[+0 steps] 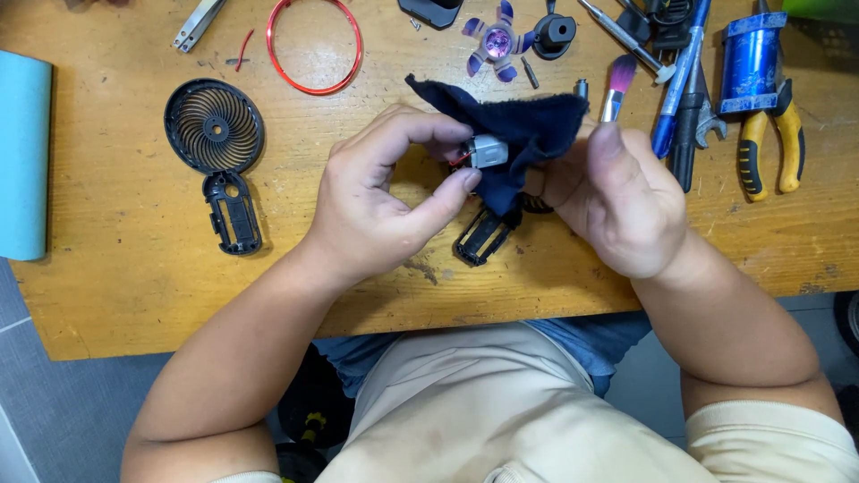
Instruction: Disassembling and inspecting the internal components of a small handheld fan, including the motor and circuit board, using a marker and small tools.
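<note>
1. Desk: wooden, crowded along its far edge. The small grey motor is held above its middle, so if dropped it may roll off the near edge.
2. Dark blue cloth: gripped by the right hand and draped over the motor; it could snag the thin red lead.
3. Left hand: pinches the motor between thumb and forefinger. This light hold risks a slip.
4. Black housing: lies just below the motor, partly hidden.

The wooden table is bare at the lower left of the frame. Tools crowd the upper right: yellow pliers, a brush.
</note>
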